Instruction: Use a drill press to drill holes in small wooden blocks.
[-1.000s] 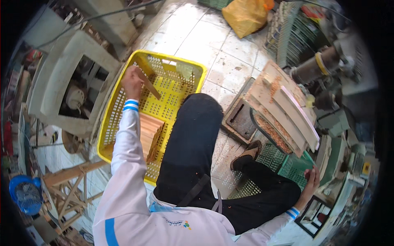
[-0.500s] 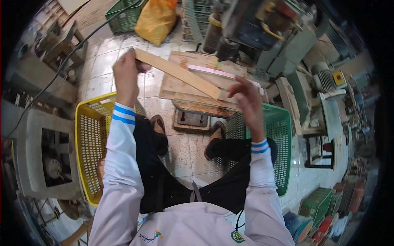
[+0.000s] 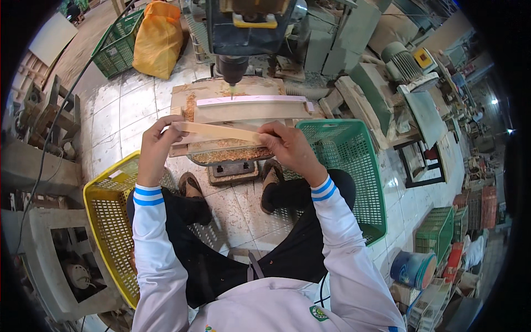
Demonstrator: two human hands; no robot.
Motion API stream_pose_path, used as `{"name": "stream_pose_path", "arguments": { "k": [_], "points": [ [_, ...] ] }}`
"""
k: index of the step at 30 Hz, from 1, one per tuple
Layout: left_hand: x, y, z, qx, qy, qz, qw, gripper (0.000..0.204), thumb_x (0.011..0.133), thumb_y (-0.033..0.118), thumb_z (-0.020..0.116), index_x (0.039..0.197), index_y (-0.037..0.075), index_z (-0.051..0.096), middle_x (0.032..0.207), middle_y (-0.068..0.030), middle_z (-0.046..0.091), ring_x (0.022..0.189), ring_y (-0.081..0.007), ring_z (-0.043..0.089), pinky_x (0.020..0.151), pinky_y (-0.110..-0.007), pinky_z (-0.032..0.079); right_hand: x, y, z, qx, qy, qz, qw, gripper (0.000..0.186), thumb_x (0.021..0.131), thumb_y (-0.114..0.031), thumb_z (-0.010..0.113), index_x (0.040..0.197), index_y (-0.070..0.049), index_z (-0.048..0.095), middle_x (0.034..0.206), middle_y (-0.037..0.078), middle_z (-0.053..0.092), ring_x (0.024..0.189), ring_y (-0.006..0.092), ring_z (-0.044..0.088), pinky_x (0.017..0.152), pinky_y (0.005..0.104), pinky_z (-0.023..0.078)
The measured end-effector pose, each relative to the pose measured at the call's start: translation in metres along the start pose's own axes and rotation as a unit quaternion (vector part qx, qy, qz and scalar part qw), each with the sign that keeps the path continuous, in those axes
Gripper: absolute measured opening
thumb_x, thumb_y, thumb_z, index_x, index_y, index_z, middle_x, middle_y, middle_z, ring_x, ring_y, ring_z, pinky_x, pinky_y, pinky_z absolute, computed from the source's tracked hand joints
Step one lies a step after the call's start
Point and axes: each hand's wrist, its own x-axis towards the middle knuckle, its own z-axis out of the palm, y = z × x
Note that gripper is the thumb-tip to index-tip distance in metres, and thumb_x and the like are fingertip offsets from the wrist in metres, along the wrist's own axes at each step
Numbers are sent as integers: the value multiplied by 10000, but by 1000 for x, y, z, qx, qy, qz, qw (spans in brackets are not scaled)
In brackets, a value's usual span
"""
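Note:
A pale wooden strip (image 3: pixel 218 131) runs between my hands at a slight slant, above the near part of a plywood work board (image 3: pixel 182 97). My left hand (image 3: pixel 160 143) grips its left end with thumb and fingers; my right hand (image 3: pixel 287 149) pinches the right end. Just beyond the strip, a thin pink-topped bar (image 3: pixel 263 100) lies across the board among wood shavings (image 3: pixel 254 152). A drill head (image 3: pixel 232 69) hangs above the board, its bit over the pink bar.
A yellow crate (image 3: pixel 94 210) stands by my left leg, a green crate (image 3: pixel 368 182) by my right. An orange sack (image 3: pixel 157 39) and another green crate (image 3: pixel 110 50) are at the back left. Machinery (image 3: pixel 404 69) crowds the right side, with a blue bucket (image 3: pixel 406 268) lower down.
My left hand has come out of the yellow crate with a strip and lowered it toward me. My right hand has taken hold of its other end. My view has turned toward the drill.

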Motion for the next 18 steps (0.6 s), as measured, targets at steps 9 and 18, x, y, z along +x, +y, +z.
{"name": "stream_pose_path", "arguments": {
  "k": [9, 18],
  "points": [
    [-6, 4, -2, -19, -146, -25, 989, 172, 912, 42, 691, 1079, 5, 682, 907, -4, 635, 803, -75, 625, 712, -239, 546, 3, 56, -29, -385, 204, 77, 897, 550, 955, -513, 594, 1375, -159, 560, 1524, 208, 367, 1411, 419, 323, 1101, 629, 234],
    [-7, 12, -5, 27, -117, -61, 991, 173, 951, 163, 656, 973, -1, 707, 763, -5, 639, 634, -63, 548, 616, -222, 468, -10, 85, -32, -411, 140, 181, 882, 536, 912, -526, 610, 1318, -176, 620, 1550, 221, 332, 1435, 480, 250, 1097, 725, 147]
  ]
}}
